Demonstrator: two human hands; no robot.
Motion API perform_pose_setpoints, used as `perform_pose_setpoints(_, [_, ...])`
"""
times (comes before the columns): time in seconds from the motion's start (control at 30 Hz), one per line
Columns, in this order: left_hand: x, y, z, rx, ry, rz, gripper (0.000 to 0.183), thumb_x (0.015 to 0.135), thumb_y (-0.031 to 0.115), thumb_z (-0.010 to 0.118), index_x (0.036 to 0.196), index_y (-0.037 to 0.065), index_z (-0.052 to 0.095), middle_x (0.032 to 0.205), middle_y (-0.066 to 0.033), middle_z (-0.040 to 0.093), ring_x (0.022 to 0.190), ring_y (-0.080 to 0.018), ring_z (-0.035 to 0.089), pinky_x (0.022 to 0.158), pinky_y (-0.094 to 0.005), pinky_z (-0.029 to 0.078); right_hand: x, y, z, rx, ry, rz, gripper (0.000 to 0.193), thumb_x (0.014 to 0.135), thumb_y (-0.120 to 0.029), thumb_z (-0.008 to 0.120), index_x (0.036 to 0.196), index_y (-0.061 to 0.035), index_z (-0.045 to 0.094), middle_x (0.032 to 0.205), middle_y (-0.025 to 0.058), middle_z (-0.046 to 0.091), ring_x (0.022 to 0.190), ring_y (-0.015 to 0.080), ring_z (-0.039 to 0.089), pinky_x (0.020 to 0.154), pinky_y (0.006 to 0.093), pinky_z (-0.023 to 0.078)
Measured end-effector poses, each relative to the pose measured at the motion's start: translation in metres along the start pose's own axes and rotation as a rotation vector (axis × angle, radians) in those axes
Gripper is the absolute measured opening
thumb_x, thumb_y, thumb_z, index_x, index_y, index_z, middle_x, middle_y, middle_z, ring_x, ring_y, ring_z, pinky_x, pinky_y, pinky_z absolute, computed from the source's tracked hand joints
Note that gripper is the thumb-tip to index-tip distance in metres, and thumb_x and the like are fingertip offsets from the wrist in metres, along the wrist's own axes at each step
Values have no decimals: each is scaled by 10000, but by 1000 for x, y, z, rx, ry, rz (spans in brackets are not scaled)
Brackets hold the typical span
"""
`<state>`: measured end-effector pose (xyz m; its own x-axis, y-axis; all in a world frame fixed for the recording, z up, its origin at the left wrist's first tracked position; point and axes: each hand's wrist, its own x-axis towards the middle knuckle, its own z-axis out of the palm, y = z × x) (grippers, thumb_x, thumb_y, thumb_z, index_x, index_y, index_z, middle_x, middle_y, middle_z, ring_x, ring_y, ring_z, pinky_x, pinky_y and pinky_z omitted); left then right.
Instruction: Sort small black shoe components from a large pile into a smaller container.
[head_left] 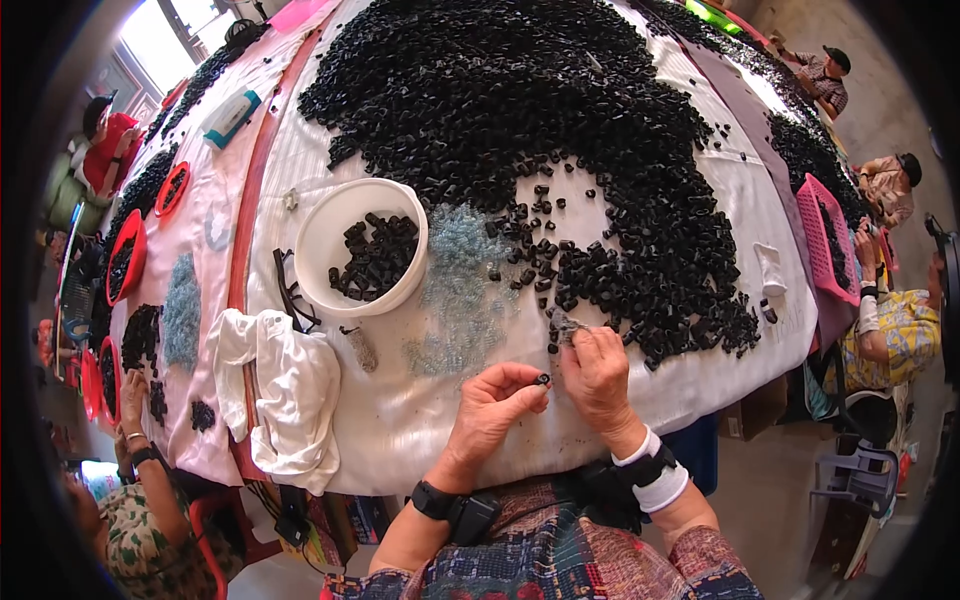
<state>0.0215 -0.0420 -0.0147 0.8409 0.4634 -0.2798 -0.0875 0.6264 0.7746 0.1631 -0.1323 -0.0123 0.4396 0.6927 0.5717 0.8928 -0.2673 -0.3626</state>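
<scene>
Between the thumb and forefinger of my left hand (pixel 498 405) is a small black cylindrical part (pixel 542 380), its round end showing a hole. Just to its right, my right hand (pixel 597 372) is closed in a pinch around a small greyish tool or clump (pixel 563 325) whose kind I cannot make out. Past my hands spreads a large heap of black cylindrical parts (pixel 480 90). A patch of tiny clear-bluish pieces (pixel 460 290) lies beyond my left hand. To its left stands a white bucket (pixel 312 245) partly filled with black parts.
White cloth (pixel 400 440) covers the table. At left lie a crumpled white garment (pixel 290 400), dark-framed glasses (pixel 290 295) and a teal-and-white box (pixel 231 118). A pink basket (pixel 828 235) and small white cup (pixel 769 270) are at right. Other people sit along both sides.
</scene>
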Motion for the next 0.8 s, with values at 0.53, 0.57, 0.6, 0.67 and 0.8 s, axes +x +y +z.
perform_pose_setpoints(0.53, [-2,2,4,95,13,1,188,841,59,655,1011,-8,610,876,-35,654,762,-93,619,692,-218,504,-11,-23,-20,554,-8,199,234,728,73,671,935,-6,600,818,111,641,693,234,631,608,306,500])
perform_pose_setpoints(0.57, [-2,2,5,95,13,-1,188,841,59,655,1011,-8,610,876,-35,654,762,-93,619,692,-218,504,-12,-23,-19,548,3,189,225,721,77,672,916,-5,596,791,115,626,675,254,618,590,319,490])
perform_pose_setpoints(0.6, [-2,2,5,99,19,-1,189,840,60,656,1011,-8,610,875,-36,654,761,-93,619,690,-217,504,-12,-23,-18,549,2,192,225,721,77,672,916,-5,596,791,115,626,675,254,618,590,319,490])
perform_pose_setpoints(0.67, [-2,3,5,103,25,-3,190,840,62,657,1010,-9,611,873,-37,654,759,-93,619,688,-216,504,-12,-23,-17,511,16,135,207,704,93,666,865,-2,578,732,124,578,630,286,567,549,345,457])
perform_pose_setpoints(0.8, [-1,2,7,124,39,0,181,840,58,653,1001,-14,614,866,-40,654,745,-94,621,684,-218,511,-13,-20,-17,468,21,73,203,696,102,659,842,0,563,712,128,550,608,296,532,531,356,437])
